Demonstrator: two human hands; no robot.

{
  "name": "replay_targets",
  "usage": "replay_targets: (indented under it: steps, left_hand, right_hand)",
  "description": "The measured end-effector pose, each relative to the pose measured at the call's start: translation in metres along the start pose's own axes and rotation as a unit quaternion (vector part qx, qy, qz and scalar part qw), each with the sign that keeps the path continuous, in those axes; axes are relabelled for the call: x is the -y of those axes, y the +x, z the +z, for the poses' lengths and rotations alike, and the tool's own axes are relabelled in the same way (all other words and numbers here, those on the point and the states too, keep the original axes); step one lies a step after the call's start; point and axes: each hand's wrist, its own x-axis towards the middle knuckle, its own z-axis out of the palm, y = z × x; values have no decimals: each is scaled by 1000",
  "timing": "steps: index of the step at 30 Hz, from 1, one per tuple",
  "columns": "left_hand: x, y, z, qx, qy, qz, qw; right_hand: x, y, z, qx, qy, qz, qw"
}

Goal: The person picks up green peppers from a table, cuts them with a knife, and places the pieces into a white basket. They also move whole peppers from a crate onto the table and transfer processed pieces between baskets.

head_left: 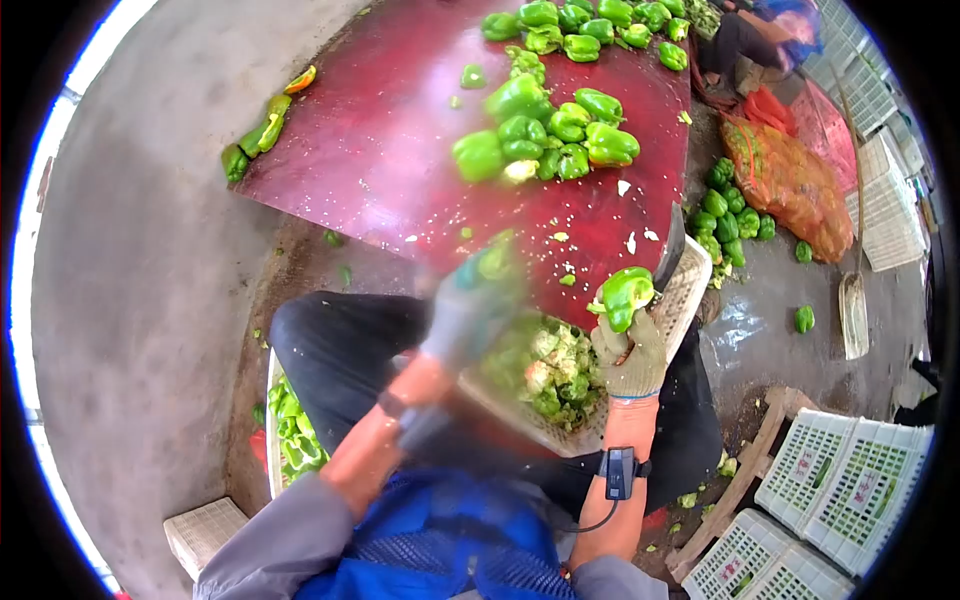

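Note:
My right hand (630,365), in a pale work glove, is closed round a green bell pepper (627,295) with whitish flesh showing at its side. A knife (672,245) sticks up from the same hand, its dark blade beyond the pepper and its handle mostly hidden. Motion smears my gloved left hand (470,305) near the table's front edge. A blurred green pepper piece (495,258) overlaps its fingertips; I cannot tell whether they grip it. Between my hands, a white plastic basket (690,290) on my lap holds pale cores and green scraps (560,370).
Whole green peppers (570,125) lie heaped on the red table (400,130), with scattered seeds. Left of my knee stands a container of cut peppers (290,425). On the right are floor peppers (725,215), a filled net sack (785,185) and white crates (845,480). A person (755,45) sits behind.

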Motion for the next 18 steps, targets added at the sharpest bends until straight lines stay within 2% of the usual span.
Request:
replay_targets:
  steps: [1,3,5,6,7,9,10,11,13,14,15,17,18]
  left_hand:
    - [-11,-13,9,12,-17,15,1000]
    - [-22,-30,-12,27,169,125,977]
    - [-66,-73,-18,-27,299,133,945]
    - [-81,-91,-29,-67,325,164,929]
    - [-95,-108,-45,-108,351,195,910]
    - [-123,-144,-92,-190,490,274,805]
    - [-136,-166,-116,-217,561,256,757]
    - [-146,-191,-139,-242,627,235,703]
    - [-153,-240,-176,-214,740,161,618]
    - [-149,-264,-187,-212,773,83,592]
    - [-143,-282,-196,-190,812,77,546]
    - [-131,-289,-176,-245,695,87,671]
    - [-123,-285,-167,-268,609,82,742]
  right_hand:
    - [1,-6,-5,51,25,9,998]
    - [-4,-14,-7,68,72,-9,995]
    - [-13,-21,-8,72,1,-50,996]
    - [-4,-29,13,64,153,35,986]
    - [-6,-31,16,68,156,36,985]
    - [-9,-33,23,128,-61,-66,988]
    - [-11,-35,27,134,-56,-66,987]
    - [-11,-38,32,113,-129,-55,984]
    - [-3,-48,48,69,-277,-33,958]
    - [2,-58,62,63,-260,-7,964]
    - [-2,-60,65,70,-260,-5,963]
    - [-6,-68,80,103,-371,-107,917]
    - [5,-82,91,90,-380,-33,920]
